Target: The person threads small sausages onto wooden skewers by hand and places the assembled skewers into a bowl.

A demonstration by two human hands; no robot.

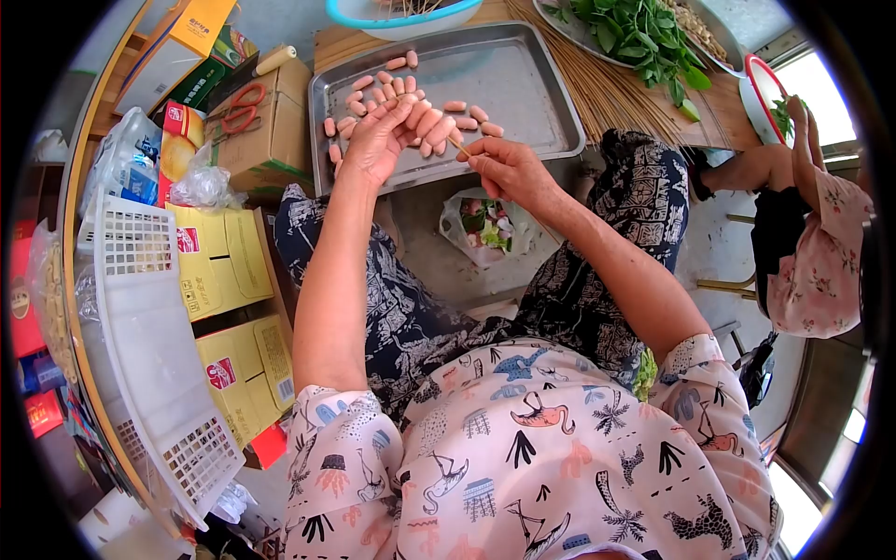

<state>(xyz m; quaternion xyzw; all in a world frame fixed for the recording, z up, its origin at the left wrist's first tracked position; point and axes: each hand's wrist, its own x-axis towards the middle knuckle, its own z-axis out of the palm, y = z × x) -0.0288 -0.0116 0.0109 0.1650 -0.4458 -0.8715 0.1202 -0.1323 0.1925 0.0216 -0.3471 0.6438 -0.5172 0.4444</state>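
Over a metal tray [565, 121], my left hand [378, 140] is closed, its thumb and fingertips pinched on a small pink sausage. My right hand [511, 173] grips a thin wooden skewer [459, 147] near the tray's front edge. The skewer points up and left, toward several sausages [431, 126] by my left fingers; how many are threaded on it, I cannot make out. Loose sausages [455, 106] lie about the tray, mostly in its left half.
A bundle of bamboo skewers [597, 89] lies right of the tray. Behind are a blue-rimmed basin [401, 23] and a plate of green leaves [625, 37]. Red scissors [245, 107] rest on a cardboard box [280, 121]. Below hangs a scrap bag [485, 229]. Another person [821, 243] sits right.
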